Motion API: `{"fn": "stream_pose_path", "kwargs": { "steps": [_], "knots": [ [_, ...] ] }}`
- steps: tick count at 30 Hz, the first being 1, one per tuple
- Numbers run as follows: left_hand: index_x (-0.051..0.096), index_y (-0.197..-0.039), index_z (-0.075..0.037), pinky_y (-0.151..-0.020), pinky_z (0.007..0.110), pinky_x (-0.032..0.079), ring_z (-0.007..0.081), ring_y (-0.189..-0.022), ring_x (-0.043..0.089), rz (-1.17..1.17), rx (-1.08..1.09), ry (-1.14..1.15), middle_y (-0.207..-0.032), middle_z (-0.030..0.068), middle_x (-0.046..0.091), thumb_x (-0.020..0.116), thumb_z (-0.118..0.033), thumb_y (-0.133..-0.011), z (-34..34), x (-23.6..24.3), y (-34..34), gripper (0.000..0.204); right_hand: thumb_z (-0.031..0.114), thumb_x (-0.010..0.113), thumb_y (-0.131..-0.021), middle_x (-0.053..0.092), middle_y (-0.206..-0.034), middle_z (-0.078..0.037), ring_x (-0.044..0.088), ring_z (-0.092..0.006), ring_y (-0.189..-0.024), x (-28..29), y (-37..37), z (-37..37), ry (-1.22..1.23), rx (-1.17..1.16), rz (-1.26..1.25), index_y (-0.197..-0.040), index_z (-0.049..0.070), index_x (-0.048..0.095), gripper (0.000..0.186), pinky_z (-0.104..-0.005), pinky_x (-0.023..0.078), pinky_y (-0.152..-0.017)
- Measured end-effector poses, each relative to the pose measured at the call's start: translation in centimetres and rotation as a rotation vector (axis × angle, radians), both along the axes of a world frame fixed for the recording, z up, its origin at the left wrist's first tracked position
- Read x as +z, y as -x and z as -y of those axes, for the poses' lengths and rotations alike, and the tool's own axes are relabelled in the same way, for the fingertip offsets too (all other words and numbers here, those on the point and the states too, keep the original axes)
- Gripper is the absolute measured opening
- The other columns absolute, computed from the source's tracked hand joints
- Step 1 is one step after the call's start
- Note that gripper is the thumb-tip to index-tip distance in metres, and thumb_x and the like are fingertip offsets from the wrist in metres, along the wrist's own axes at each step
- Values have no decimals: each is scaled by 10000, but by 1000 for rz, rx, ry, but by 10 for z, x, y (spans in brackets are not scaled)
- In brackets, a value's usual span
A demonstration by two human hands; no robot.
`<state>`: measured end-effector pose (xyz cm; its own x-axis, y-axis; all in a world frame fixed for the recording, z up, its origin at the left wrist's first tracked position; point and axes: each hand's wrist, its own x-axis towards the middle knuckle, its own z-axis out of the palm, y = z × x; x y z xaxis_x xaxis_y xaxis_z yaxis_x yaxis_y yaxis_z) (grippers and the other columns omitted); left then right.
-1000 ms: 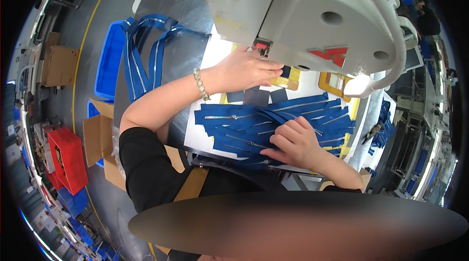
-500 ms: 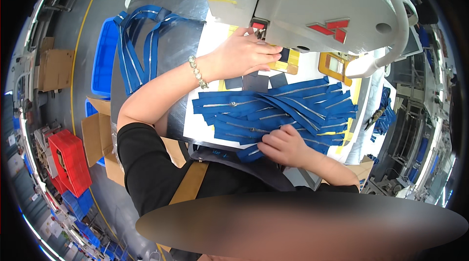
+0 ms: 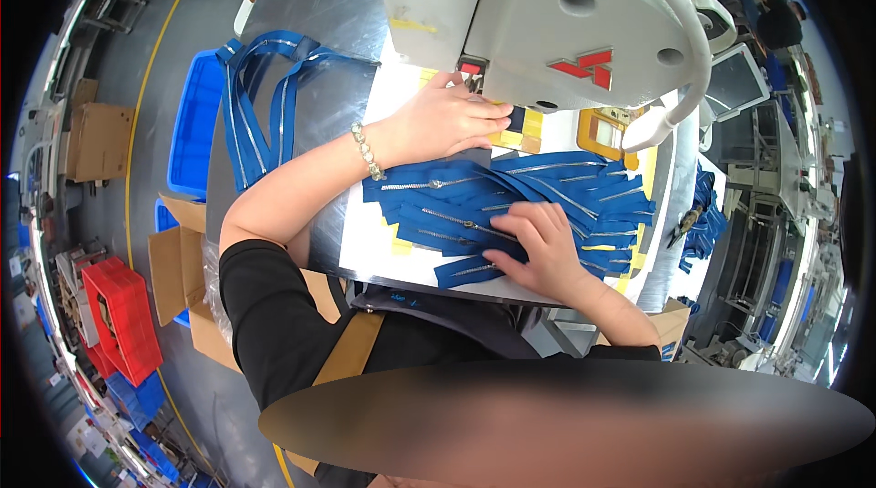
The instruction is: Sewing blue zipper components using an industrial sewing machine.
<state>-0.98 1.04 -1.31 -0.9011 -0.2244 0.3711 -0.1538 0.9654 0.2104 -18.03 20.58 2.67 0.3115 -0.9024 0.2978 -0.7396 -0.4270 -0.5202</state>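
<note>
Under the sewing machine head (image 3: 547, 31), my left hand (image 3: 447, 123) lies with its fingers stretched out to the right beside the needle area. Whatever is beneath its palm is hidden; a dark blue patch (image 3: 517, 119) shows just past the fingertips. My right hand (image 3: 540, 249) rests over the near part of a spread pile of blue zippers (image 3: 575, 179), thumb apart from the curved fingers. One blue zipper piece (image 3: 467, 270) lies at the pile's near edge, by that thumb. Metal teeth and sliders show on several of them.
A chain of blue zippers (image 3: 283, 109) hangs at the table's left, by a blue bin (image 3: 193, 127). A yellow-framed plate (image 3: 604, 134) lies right of the needle area. Thread snippers (image 3: 684, 227) and more blue zippers (image 3: 707, 214) are at the right. An open carton (image 3: 173, 273) stands lower left.
My right hand has uncurled from a closed shape and shifted slightly up over the zippers, uncovering the near zipper piece. My left hand stays by the needle area. The view has shifted a little.
</note>
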Motion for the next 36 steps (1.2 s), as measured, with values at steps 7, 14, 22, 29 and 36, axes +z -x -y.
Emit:
{"fn": "stream_pose_path", "kwargs": {
  "steps": [7,14,22,29,36],
  "knots": [
    [656,-1151,-190,-925,361,372,127,-1007,592,18,-7,61,-1290,-70,598,593,-378,-890,3,7,0,327,143,742,-740,540,-935,-56,527,-229,-826,9,1,14,-39,85,-51,-883,71,575,231,-341,401,-720],
    [648,-1171,-191,-890,365,398,204,-900,594,73,15,-60,-1279,-51,610,611,-378,-872,3,7,-6,354,41,690,-821,644,-867,-69,644,-177,-825,47,32,25,-637,-34,393,-890,36,573,136,-285,507,-756],
    [622,-1248,-216,-796,337,406,181,-825,591,-43,-36,-50,-1245,-68,631,620,-378,-870,4,0,1,411,170,654,-867,576,-789,47,496,-31,-702,38,125,72,-715,-314,570,-1014,74,651,175,-166,386,-594],
    [612,-1261,-239,-732,338,412,180,-808,587,5,-20,-179,-1240,-72,634,607,-363,-887,4,-3,-2,394,145,650,-875,692,-1009,-41,611,-122,-879,17,120,86,-594,-207,377,-1081,57,693,228,-243,479,-763],
    [624,-1245,-231,-711,332,412,180,-770,571,-16,-25,-64,-1234,-68,638,621,-355,-877,5,-3,-1,388,166,657,-852,671,-993,-101,620,-289,-955,18,109,94,-522,-160,253,-1017,54,686,201,-350,468,-875]
  ]
}}
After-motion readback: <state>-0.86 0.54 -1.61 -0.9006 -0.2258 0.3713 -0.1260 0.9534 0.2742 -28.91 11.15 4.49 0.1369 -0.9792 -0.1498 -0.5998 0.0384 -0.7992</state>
